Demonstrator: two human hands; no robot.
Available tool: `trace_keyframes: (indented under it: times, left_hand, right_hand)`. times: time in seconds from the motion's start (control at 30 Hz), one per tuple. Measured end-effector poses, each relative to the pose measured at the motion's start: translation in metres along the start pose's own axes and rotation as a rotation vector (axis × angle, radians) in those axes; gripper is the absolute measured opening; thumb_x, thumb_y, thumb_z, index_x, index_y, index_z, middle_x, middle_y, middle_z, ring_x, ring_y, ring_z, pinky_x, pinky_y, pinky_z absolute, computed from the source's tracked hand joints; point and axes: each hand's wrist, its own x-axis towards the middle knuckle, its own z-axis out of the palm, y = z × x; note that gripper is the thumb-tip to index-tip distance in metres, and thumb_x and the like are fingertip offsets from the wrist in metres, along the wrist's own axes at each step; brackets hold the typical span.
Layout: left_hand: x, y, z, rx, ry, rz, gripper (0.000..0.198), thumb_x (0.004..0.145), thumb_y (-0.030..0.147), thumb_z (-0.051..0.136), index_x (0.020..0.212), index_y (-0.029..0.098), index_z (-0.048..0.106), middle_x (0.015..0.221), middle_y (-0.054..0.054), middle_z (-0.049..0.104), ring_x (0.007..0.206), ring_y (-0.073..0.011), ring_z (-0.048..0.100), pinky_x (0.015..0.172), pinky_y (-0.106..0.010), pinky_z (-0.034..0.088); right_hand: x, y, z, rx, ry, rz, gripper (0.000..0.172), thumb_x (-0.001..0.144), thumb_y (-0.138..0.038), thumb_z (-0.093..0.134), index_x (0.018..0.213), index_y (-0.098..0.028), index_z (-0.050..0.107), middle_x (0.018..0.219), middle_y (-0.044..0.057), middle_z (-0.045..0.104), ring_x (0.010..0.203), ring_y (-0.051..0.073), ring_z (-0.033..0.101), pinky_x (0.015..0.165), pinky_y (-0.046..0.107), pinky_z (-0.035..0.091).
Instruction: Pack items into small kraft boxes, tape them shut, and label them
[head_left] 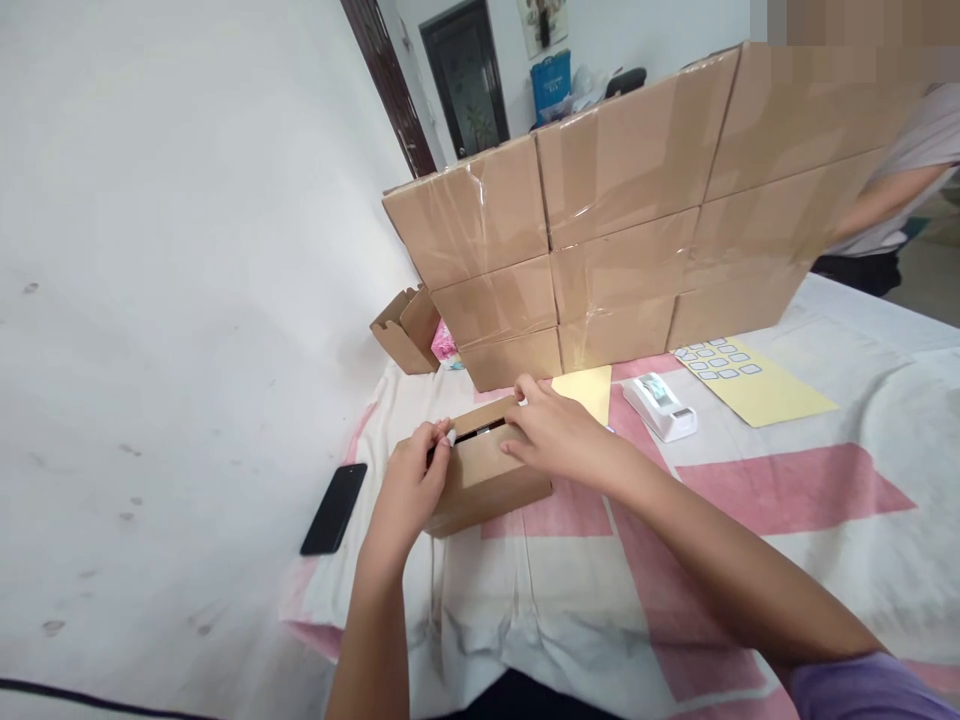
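A small brown cardboard box (487,490) sits on the cloth-covered table, its top showing a dark gap between two flaps. At the gap's left end, my left hand (420,460) pinches something small and white, with the thumb near the flap edge. My right hand (551,425) rests over the box's right side, fingers bent and apart at the other end of the gap; nothing shows between its thumb and fingers. What lies inside the box is hidden.
Stacked taped boxes (622,220) form a wall behind. A black phone (334,508) lies left, a white device (660,406) and yellow sticker sheet (772,385) right. An open carton (409,335) stands by the wall. A person's arm (885,205) shows at far right.
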Motion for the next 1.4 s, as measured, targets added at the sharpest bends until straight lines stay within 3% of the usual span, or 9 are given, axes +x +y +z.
trace_keyframes:
  times: [0.17,0.27,0.33,0.43,0.53,0.77,0.97,1.2,1.4]
  left_hand:
    - [0.004,-0.004,0.0,0.005,0.007,-0.029,0.021,0.097,0.041,0.042,0.085,0.026,0.051,0.118,-0.008,0.075,0.118,-0.0283,0.067,0.086,-0.036,0.048]
    - [0.008,-0.005,-0.001,0.005,0.018,-0.045,0.022,0.096,0.041,0.043,0.082,0.026,0.049,0.111,-0.005,0.076,0.104,-0.0253,0.071,0.08,-0.032,0.047]
    - [0.009,-0.004,-0.002,0.009,0.021,-0.052,0.023,0.097,0.041,0.043,0.08,0.025,0.047,0.096,-0.002,0.076,0.087,-0.0213,0.07,0.074,-0.029,0.045]
    - [0.007,-0.003,-0.004,0.031,0.025,-0.06,0.026,0.098,0.043,0.043,0.079,0.025,0.047,0.071,0.004,0.066,0.066,-0.0171,0.062,0.066,-0.027,0.04]
    - [0.006,-0.001,-0.004,0.066,0.024,-0.067,0.028,0.098,0.045,0.042,0.079,0.025,0.046,0.063,0.006,0.058,0.06,-0.0161,0.056,0.061,-0.027,0.037]
    - [0.008,0.001,0.008,0.228,0.007,-0.087,0.021,0.1,0.038,0.039,0.091,0.026,0.052,0.089,-0.004,0.071,0.081,-0.0223,0.066,0.069,-0.029,0.039]
    - [0.007,0.003,0.013,0.347,-0.014,-0.128,0.022,0.102,0.036,0.034,0.1,0.025,0.053,0.098,-0.008,0.072,0.088,-0.0258,0.067,0.07,-0.032,0.039]
    - [0.009,0.0,0.01,0.362,-0.113,0.018,0.021,0.103,0.034,0.035,0.095,0.028,0.054,0.11,-0.002,0.07,0.105,-0.0249,0.061,0.084,-0.035,0.042]
    - [0.013,-0.005,0.017,0.328,-0.089,0.066,0.019,0.102,0.028,0.035,0.092,0.026,0.052,0.115,-0.003,0.071,0.108,-0.0245,0.061,0.098,-0.039,0.04]
  right_hand:
    - [-0.008,-0.003,-0.011,0.113,-0.098,-0.087,0.027,0.087,-0.029,0.071,0.064,-0.018,0.061,0.104,0.009,0.053,0.088,0.022,0.059,0.062,0.032,0.044]
    - [-0.013,-0.007,-0.013,0.178,-0.14,-0.145,0.023,0.084,-0.028,0.075,0.068,-0.018,0.063,0.107,0.007,0.053,0.081,0.018,0.059,0.063,0.031,0.044]
    - [-0.017,-0.012,-0.015,0.176,-0.15,-0.164,0.021,0.085,-0.026,0.075,0.07,-0.017,0.063,0.108,0.006,0.053,0.074,0.015,0.056,0.061,0.03,0.042]
    - [-0.022,-0.019,-0.017,0.113,-0.145,-0.195,0.023,0.088,-0.025,0.074,0.069,-0.017,0.063,0.11,0.007,0.052,0.071,0.014,0.054,0.059,0.031,0.041]
    - [-0.025,-0.023,-0.018,0.06,-0.151,-0.213,0.022,0.088,-0.027,0.075,0.071,-0.018,0.064,0.111,0.008,0.053,0.074,0.016,0.055,0.06,0.033,0.041]
    - [-0.026,-0.025,-0.019,0.044,-0.161,-0.199,0.022,0.088,-0.03,0.075,0.071,-0.018,0.066,0.107,0.008,0.054,0.074,0.017,0.056,0.058,0.033,0.039]
    - [-0.027,-0.037,-0.027,0.037,-0.225,-0.192,0.023,0.089,-0.031,0.072,0.072,-0.015,0.067,0.11,0.008,0.055,0.08,0.017,0.057,0.063,0.031,0.038]
    - [-0.022,-0.045,-0.018,-0.079,-0.25,-0.112,0.031,0.098,-0.031,0.057,0.075,-0.015,0.07,0.095,0.007,0.059,0.076,0.017,0.055,0.06,0.031,0.029]
    - [-0.017,-0.046,-0.013,-0.129,-0.251,-0.034,0.037,0.099,-0.037,0.055,0.073,-0.015,0.071,0.087,0.007,0.06,0.072,0.016,0.054,0.057,0.031,0.019]
